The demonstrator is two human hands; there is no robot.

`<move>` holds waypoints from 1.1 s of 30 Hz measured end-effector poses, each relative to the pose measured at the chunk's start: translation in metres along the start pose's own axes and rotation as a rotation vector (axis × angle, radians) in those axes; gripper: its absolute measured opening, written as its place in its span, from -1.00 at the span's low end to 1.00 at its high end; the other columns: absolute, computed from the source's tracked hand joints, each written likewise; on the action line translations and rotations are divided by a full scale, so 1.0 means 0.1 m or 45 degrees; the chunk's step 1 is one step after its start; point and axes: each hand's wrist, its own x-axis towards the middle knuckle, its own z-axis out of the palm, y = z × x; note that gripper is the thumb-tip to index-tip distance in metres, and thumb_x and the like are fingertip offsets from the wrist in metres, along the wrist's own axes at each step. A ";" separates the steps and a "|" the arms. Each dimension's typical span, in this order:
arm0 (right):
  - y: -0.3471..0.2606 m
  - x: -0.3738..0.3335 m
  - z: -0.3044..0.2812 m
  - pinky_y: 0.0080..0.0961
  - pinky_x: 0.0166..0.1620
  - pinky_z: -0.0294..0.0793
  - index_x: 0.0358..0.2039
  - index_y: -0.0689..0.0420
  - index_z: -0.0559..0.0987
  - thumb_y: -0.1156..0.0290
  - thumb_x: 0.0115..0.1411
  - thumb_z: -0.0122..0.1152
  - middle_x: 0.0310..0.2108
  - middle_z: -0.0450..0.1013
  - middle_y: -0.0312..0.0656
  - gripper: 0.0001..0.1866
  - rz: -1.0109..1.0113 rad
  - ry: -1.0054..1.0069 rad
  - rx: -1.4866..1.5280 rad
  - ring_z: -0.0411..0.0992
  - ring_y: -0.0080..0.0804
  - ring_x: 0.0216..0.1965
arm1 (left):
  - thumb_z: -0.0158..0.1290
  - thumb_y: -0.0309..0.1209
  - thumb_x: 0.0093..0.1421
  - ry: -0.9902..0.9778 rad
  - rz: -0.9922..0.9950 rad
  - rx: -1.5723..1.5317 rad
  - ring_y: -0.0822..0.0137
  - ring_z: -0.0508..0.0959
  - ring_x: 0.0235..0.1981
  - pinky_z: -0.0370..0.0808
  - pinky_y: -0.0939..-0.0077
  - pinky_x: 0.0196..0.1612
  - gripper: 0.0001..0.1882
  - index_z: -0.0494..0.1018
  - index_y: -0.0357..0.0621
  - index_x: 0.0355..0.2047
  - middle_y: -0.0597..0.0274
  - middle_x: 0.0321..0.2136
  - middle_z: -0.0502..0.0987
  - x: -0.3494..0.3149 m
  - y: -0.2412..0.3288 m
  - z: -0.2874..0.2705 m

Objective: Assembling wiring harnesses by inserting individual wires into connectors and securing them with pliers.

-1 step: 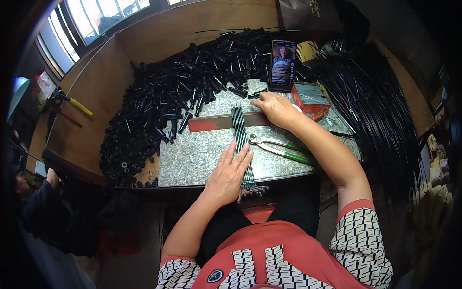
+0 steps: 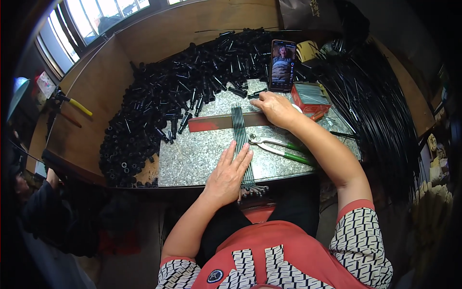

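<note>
Rods: thin metal bundle across flat bar | left hand: below bar, fingers slightly spread, flat on rods | right hand: over bar's right end, fingers curled beside black tubular fitting (hold hidden, cannot tell) | change: none visible from prior picture, work seemingly paused

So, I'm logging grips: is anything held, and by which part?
The left hand rests on the near half of the thin rods, not visibly gripping; whether the right hand grips anything cannot be told.
</note>
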 end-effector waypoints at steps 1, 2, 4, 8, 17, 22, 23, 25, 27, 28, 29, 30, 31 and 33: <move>0.00 0.00 0.01 -0.22 -0.15 0.46 -0.22 0.09 0.56 0.47 0.12 -0.01 -0.34 0.43 -0.05 -0.76 -0.016 0.023 -0.008 0.45 -0.09 -0.18 | 0.26 0.07 -0.11 -0.002 0.002 -0.001 -0.16 -0.01 0.32 0.08 0.00 0.30 -0.01 0.17 -0.26 0.21 0.00 0.27 0.10 0.00 0.00 -0.01; -0.01 0.01 0.01 -0.22 -0.15 0.46 -0.22 0.09 0.56 0.47 0.12 -0.01 -0.34 0.43 -0.05 -0.76 -0.014 0.022 -0.007 0.45 -0.09 -0.18 | 0.25 0.08 -0.10 -0.009 0.002 0.000 -0.15 -0.01 0.32 0.08 0.00 0.30 -0.02 0.18 -0.27 0.21 -0.01 0.27 0.10 0.00 0.00 -0.02; -0.03 0.02 0.01 -0.22 -0.15 0.46 -0.22 0.09 0.56 0.47 0.11 0.00 -0.33 0.43 -0.05 -0.76 -0.022 0.025 -0.006 0.45 -0.10 -0.17 | 0.24 0.08 -0.09 -0.019 0.004 0.002 -0.15 -0.02 0.32 0.08 -0.01 0.29 -0.02 0.18 -0.28 0.21 -0.01 0.27 0.10 0.01 0.00 -0.02; -0.01 0.01 0.03 -0.22 -0.15 0.47 -0.21 0.09 0.56 0.47 0.10 0.01 -0.33 0.43 -0.05 -0.76 -0.020 0.039 0.003 0.45 -0.10 -0.17 | 0.23 0.09 -0.09 -0.016 0.011 0.024 -0.15 -0.03 0.33 0.07 0.00 0.30 -0.03 0.18 -0.29 0.20 -0.02 0.27 0.11 0.01 -0.01 0.00; 0.01 -0.01 0.04 -0.22 -0.16 0.47 -0.24 0.12 0.57 0.45 0.11 0.00 -0.32 0.43 -0.03 -0.76 -0.001 0.055 -0.011 0.45 -0.09 -0.18 | 0.29 0.04 -0.13 -0.007 0.025 0.027 -0.17 -0.01 0.32 0.08 0.01 0.29 -0.01 0.19 -0.33 0.18 -0.06 0.26 0.11 0.01 0.00 0.02; -0.02 0.01 0.03 -0.22 -0.15 0.46 -0.23 0.11 0.58 0.44 0.11 -0.01 -0.32 0.44 -0.03 -0.76 0.000 0.039 0.013 0.45 -0.09 -0.16 | 0.31 0.01 -0.14 -0.011 0.024 0.022 -0.18 -0.01 0.32 0.08 0.00 0.29 -0.01 0.18 -0.32 0.19 -0.07 0.26 0.11 0.01 -0.01 0.02; -0.02 0.01 0.04 -0.22 -0.15 0.46 -0.23 0.11 0.58 0.44 0.11 -0.01 -0.32 0.44 -0.03 -0.76 0.001 0.040 0.013 0.45 -0.09 -0.16 | 0.31 0.01 -0.14 -0.006 0.028 0.025 -0.18 -0.01 0.32 0.08 0.00 0.29 -0.01 0.18 -0.32 0.19 -0.07 0.26 0.12 0.01 -0.01 0.03; 0.00 0.02 0.07 -0.22 -0.13 0.45 -0.21 0.10 0.58 0.43 0.12 -0.01 -0.31 0.43 -0.03 -0.74 -0.013 0.040 0.015 0.45 -0.10 -0.15 | 0.31 0.01 -0.14 -0.002 0.033 0.028 -0.18 -0.01 0.32 0.08 0.00 0.29 -0.01 0.18 -0.31 0.19 -0.07 0.26 0.12 0.01 -0.01 0.03; -0.01 0.03 0.07 -0.22 -0.12 0.45 -0.20 0.09 0.58 0.42 0.13 -0.01 -0.30 0.43 -0.03 -0.74 -0.011 0.030 0.021 0.44 -0.10 -0.15 | 0.31 0.01 -0.14 -0.002 0.033 0.027 -0.18 -0.01 0.32 0.08 0.01 0.29 -0.01 0.18 -0.32 0.19 -0.07 0.26 0.12 0.02 -0.01 0.02; -0.01 0.04 0.07 -0.21 -0.12 0.45 -0.19 0.09 0.58 0.41 0.14 -0.01 -0.29 0.43 -0.03 -0.73 -0.008 0.020 0.027 0.44 -0.10 -0.14 | 0.31 0.01 -0.14 -0.002 0.031 0.028 -0.18 -0.01 0.32 0.08 0.01 0.29 -0.01 0.18 -0.32 0.19 -0.07 0.26 0.12 0.01 -0.01 0.02; 0.00 0.04 0.08 -0.21 -0.12 0.45 -0.19 0.09 0.58 0.41 0.14 -0.01 -0.29 0.43 -0.03 -0.73 -0.008 0.020 0.027 0.44 -0.10 -0.14 | 0.31 0.01 -0.14 0.001 0.034 0.031 -0.18 -0.01 0.32 0.08 0.01 0.29 -0.01 0.18 -0.32 0.19 -0.08 0.25 0.13 0.01 -0.01 0.02; 0.01 0.04 0.10 -0.21 -0.12 0.45 -0.18 0.08 0.58 0.40 0.14 -0.02 -0.28 0.43 -0.04 -0.73 -0.015 0.029 0.025 0.44 -0.10 -0.14 | 0.31 0.01 -0.14 0.004 0.037 0.034 -0.18 -0.01 0.32 0.08 0.00 0.29 -0.01 0.18 -0.32 0.19 -0.08 0.25 0.13 0.02 -0.01 0.02; 0.01 0.05 0.12 -0.20 -0.11 0.44 -0.18 0.08 0.58 0.39 0.15 -0.02 -0.27 0.43 -0.04 -0.73 -0.023 0.038 0.024 0.44 -0.10 -0.14 | 0.31 0.01 -0.14 0.004 0.037 0.034 -0.18 -0.01 0.32 0.08 0.00 0.29 -0.01 0.18 -0.32 0.19 -0.08 0.25 0.13 0.02 0.00 0.02; 0.02 0.06 0.13 -0.20 -0.11 0.44 -0.18 0.07 0.58 0.38 0.16 -0.03 -0.28 0.43 -0.04 -0.73 -0.024 0.037 0.023 0.44 -0.10 -0.14 | 0.31 0.02 -0.14 0.001 0.037 0.024 -0.18 0.00 0.31 0.09 0.00 0.29 -0.01 0.18 -0.33 0.19 -0.08 0.25 0.13 0.02 0.00 0.00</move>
